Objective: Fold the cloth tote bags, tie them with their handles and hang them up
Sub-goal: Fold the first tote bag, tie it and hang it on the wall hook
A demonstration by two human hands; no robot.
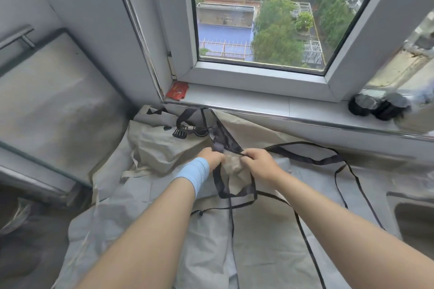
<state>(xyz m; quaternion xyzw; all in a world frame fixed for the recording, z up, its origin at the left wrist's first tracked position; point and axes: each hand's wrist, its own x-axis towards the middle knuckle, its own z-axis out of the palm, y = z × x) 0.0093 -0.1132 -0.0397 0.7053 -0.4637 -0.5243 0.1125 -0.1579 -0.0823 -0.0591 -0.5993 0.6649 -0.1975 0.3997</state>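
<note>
**Both hands on a folded tote bag at the window**

The left hand (pixel 212 157), with a blue wrap (pixel 193 172) round its wrist, has its fingers curled onto the upper left edge of the folded tote bag (pixel 236 172) and grips it there. The right hand (pixel 261 163) is just across the bundle. Its thumb and fingers are closed in a pinch on the black handle (pixel 219 138) where the strap crosses the top of the bundle. The bag is a small beige packet held between the two hands. The strap rises beyond the fingertips towards the windowsill (pixel 246 101), and another loop of it hangs round the packet's lower end, near the wrists. Nothing can be seen inside the packet, since its mouth is folded away.

Under both forearms a flat tote bag (pixel 265 237) lies spread out, beige with thin black trim. Its mouth is not visible. Beyond and outward of the left hand sits a crumpled bag heap (pixel 159 148) with black straps on top. What it holds cannot be told.

Outward of the right forearm is the rim of a steel sink (pixel 399 197). Its basin is cut off by the frame edge and its inside cannot be made out. On the sill, past the left hand, lies a red packet (pixel 177 90). Well beyond the right hand sit dark round objects (pixel 373 107).
</note>
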